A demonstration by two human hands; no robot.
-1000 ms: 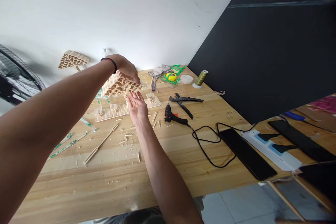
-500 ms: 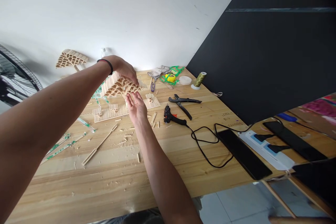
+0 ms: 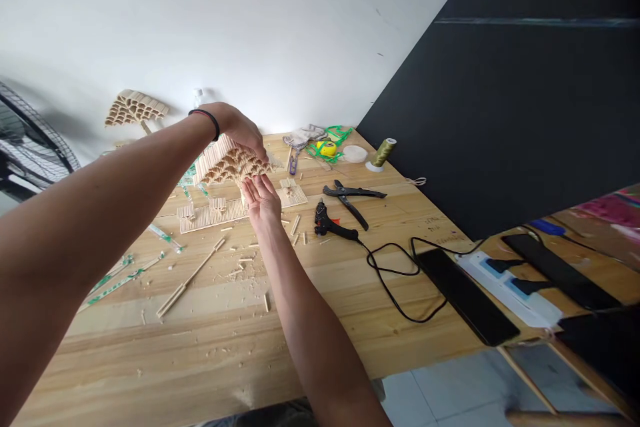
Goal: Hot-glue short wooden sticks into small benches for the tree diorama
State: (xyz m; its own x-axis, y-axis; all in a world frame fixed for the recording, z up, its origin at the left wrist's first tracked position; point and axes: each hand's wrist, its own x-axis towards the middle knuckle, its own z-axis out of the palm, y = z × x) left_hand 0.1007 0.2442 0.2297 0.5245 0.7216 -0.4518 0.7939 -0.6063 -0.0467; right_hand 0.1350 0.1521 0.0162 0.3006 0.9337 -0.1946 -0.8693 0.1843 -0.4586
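Note:
A small model roof [image 3: 216, 163] of thin wooden sticks, its underside built of stacked brackets, is tilted above a narrow stick base [image 3: 205, 217]. My left hand [image 3: 243, 133] reaches over the top, its fingers bent down round the right edge of the roof. Some of those fingertips are hidden. Below it, my right hand [image 3: 264, 203] is palm up with its fingers stretched out, the tips at the lower edge of the roof. Whatever lies behind this hand cannot be seen. Short stick blocks stand on the base.
A black glue gun [image 3: 333, 223] and pliers [image 3: 353, 200] lie to the right. Further right are a phone [image 3: 467, 297], a power strip [image 3: 510, 287] and a thread spool [image 3: 384, 152]. Stick scraps and green-white wrappers [image 3: 125, 280] litter the left. A similar roof [image 3: 135, 109] stands behind.
Both hands stay at the roof, nearly in the same pose. The view has shifted slightly, and my left hand looks a touch lower over the right edge.

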